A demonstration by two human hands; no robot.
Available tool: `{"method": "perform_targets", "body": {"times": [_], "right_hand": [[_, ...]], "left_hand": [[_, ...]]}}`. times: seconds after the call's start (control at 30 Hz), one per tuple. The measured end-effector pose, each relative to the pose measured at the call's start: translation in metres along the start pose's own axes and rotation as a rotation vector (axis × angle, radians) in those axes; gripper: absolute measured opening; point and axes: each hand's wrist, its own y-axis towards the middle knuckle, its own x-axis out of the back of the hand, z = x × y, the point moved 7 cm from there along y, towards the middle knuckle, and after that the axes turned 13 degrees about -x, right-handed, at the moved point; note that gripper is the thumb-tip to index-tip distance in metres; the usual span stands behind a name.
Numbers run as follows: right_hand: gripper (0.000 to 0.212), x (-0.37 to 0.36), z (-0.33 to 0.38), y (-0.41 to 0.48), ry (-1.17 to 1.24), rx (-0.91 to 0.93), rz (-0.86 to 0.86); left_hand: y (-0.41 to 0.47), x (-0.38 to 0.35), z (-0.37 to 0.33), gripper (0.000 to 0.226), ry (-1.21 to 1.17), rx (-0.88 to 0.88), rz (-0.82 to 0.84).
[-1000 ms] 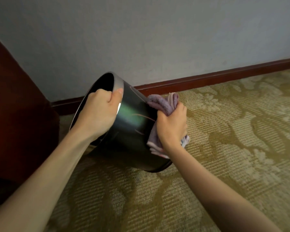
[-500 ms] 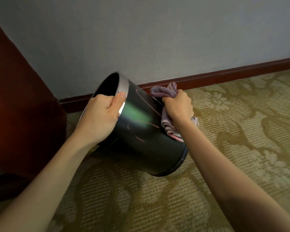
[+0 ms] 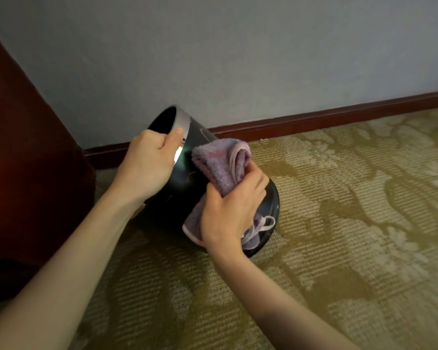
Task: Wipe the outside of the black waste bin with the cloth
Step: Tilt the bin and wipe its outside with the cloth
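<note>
You tilt the black waste bin so its side faces you.
Your left hand clamps the rim; your right hand squeezes the cloth against it.

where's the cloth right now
In the head view, the cloth is bunched in the right hand, pressed against the tilted black bin's side, centre frame.

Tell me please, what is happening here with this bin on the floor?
A person is cleaning a black waste bin. The left hand grips its silver rim and holds the bin tilted on the patterned carpet, near the wall. The right hand presses a folded purple cloth against the bin's outer side. Its far side is hidden.
</note>
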Motion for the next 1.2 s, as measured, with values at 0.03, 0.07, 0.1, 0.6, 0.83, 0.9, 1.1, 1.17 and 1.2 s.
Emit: {"method": "perform_targets", "body": {"times": [0.03, 0.07, 0.1, 0.6, 0.83, 0.9, 1.1, 1.17, 1.2], "right_hand": [[0.046, 0.001, 0.0, 0.001, 0.001, -0.001, -0.005], [0.043, 0.001, 0.0, 0.004, 0.0, -0.007, -0.009], [0.041, 0.002, 0.001, 0.008, -0.006, -0.014, -0.011], [0.038, -0.033, 0.017, 0.117, -0.348, -0.224, 0.304], [0.039, -0.022, 0.012, 0.104, -0.281, -0.177, 0.234], [0.037, -0.015, 0.014, 0.094, -0.235, -0.17, 0.181], [0.042, 0.004, 0.02, 0.041, -0.022, -0.088, 0.071], [0.048, 0.008, 0.019, 0.025, 0.016, -0.077, 0.079], [0.05, 0.01, 0.018, 0.017, 0.023, -0.074, 0.091]], "left_hand": [[-0.001, -0.001, -0.001, 0.06, -0.005, -0.016, 0.015], [-0.002, -0.002, -0.002, 0.06, -0.005, -0.03, 0.03], [-0.004, -0.002, -0.003, 0.06, -0.003, -0.038, 0.038], [-0.031, -0.011, -0.024, 0.058, -0.137, -0.065, 0.169], [-0.031, -0.009, -0.026, 0.06, -0.104, -0.045, 0.139], [-0.027, -0.008, -0.026, 0.058, -0.07, -0.051, 0.11], [-0.008, -0.01, -0.018, 0.059, -0.007, -0.024, 0.062], [-0.003, -0.011, -0.016, 0.059, -0.012, -0.014, 0.053], [-0.001, -0.012, -0.016, 0.059, -0.023, -0.009, 0.053]]}}
